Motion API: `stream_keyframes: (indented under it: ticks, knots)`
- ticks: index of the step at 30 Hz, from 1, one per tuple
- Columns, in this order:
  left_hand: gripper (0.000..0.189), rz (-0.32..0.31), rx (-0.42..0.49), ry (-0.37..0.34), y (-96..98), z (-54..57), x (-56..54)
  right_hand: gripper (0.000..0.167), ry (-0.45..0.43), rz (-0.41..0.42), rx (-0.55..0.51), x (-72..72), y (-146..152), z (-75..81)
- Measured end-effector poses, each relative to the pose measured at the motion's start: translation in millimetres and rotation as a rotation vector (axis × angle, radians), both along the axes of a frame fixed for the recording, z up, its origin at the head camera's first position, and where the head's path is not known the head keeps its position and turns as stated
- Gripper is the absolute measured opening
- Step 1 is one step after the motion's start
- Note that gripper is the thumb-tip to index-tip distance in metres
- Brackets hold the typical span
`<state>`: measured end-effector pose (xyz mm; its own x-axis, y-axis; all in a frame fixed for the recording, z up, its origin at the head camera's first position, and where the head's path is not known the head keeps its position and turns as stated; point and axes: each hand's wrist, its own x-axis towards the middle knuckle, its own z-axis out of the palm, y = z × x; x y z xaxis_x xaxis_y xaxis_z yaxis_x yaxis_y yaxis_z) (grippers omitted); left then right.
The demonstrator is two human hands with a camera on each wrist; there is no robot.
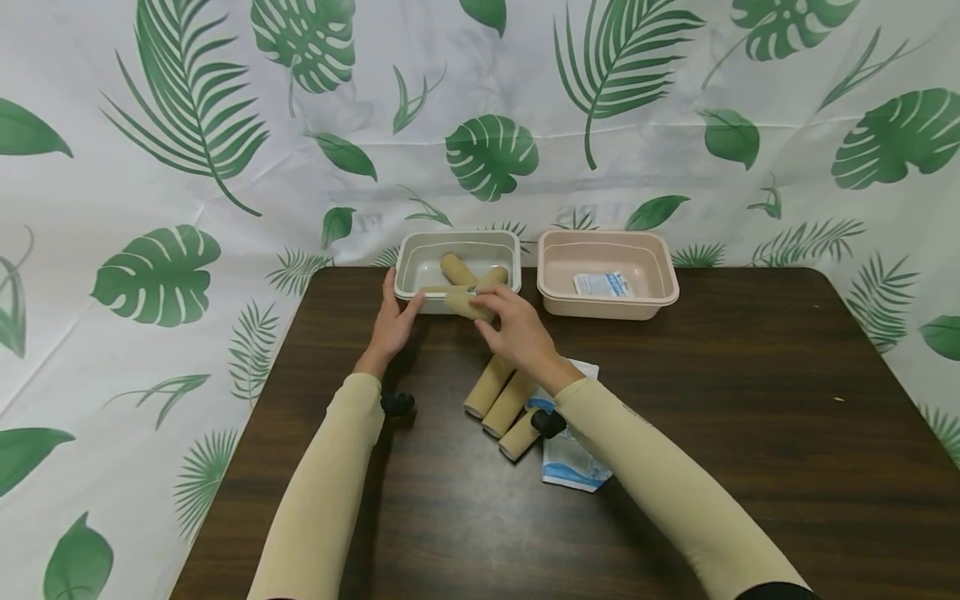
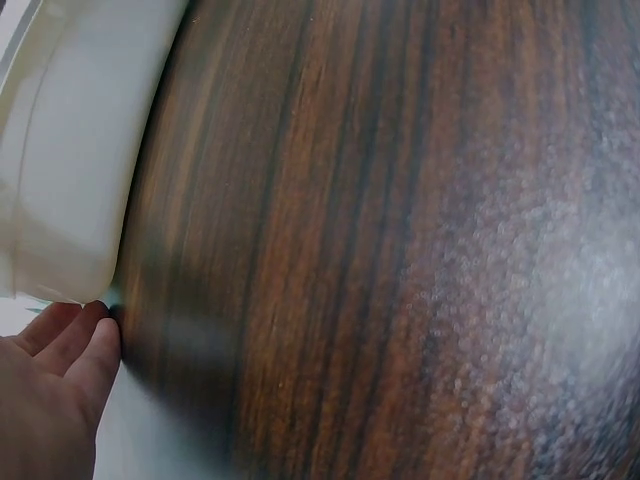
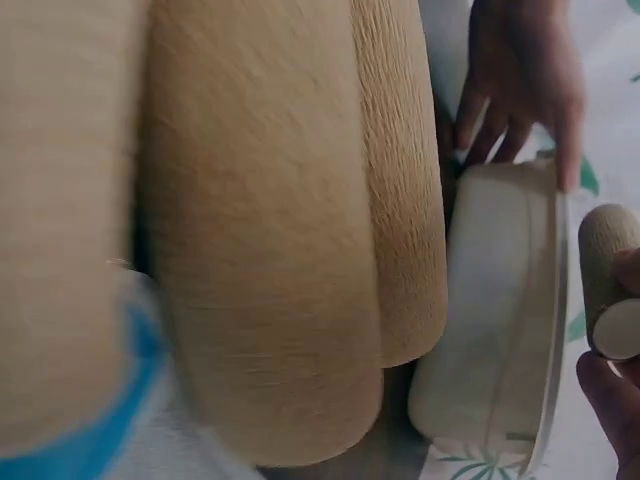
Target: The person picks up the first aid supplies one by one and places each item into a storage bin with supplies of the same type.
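Note:
My right hand (image 1: 517, 329) pinches a tan bandage roll (image 1: 467, 307) between thumb and fingers, at the front rim of a pale grey plastic bin (image 1: 457, 237). In the right wrist view this roll (image 3: 605, 250) shows a round white end, just beyond the bin's rim. My left hand (image 1: 392, 323) rests against the bin's left front corner, fingers along the side and thumb at the front. Its fingertips meet the corner in the left wrist view. Other tan rolls (image 1: 457, 269) lie inside the bin. Three more rolls (image 1: 506, 404) lie side by side under my right forearm.
A pink bin (image 1: 607, 307) stands right of the grey one, with a blue-and-white packet (image 1: 602, 285) inside. More blue-and-white packets (image 1: 573, 471) lie on the dark wooden table (image 1: 750, 417), partly under the rolls and my right arm. A leaf-patterned sheet (image 1: 405, 167) hangs behind.

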<state>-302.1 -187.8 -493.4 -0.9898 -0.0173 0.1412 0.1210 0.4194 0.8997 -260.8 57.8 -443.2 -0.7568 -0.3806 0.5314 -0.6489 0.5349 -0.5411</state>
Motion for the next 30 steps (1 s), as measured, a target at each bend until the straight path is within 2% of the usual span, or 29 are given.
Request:
stream_keyframes:
  ticks: [8,12,15,19,24,27,30]
  knots:
    - [0.078,0.019,-0.018,-0.014,-1.5,-1.1,-1.1,0.031,-0.011,-0.113,0.084,-23.9,-25.8,-1.1]
    - [0.077,0.037,-0.018,-0.018,-2.7,-0.1,0.2,0.031,-0.022,-0.13,0.114,-28.5,-38.3,1.9]
    - [0.078,0.031,-0.021,-0.019,-3.2,1.2,1.1,0.03,-0.013,-0.184,0.158,-30.3,-44.8,2.8]
    - [0.078,0.022,-0.022,-0.018,-3.1,2.8,1.9,0.029,0.036,-0.267,0.221,-33.1,-50.3,3.1]
    - [0.078,0.021,-0.015,-0.012,-2.0,3.4,3.1,0.029,0.086,-0.28,0.236,-37.3,-54.2,3.5]
    - [0.078,0.019,-0.025,-0.013,-1.2,2.5,3.0,0.027,0.051,-0.284,0.193,-39.5,-55.7,3.0]
    - [0.078,0.015,-0.02,-0.008,-0.7,1.6,2.4,0.029,-0.051,-0.272,0.134,-40.0,-57.2,3.4]
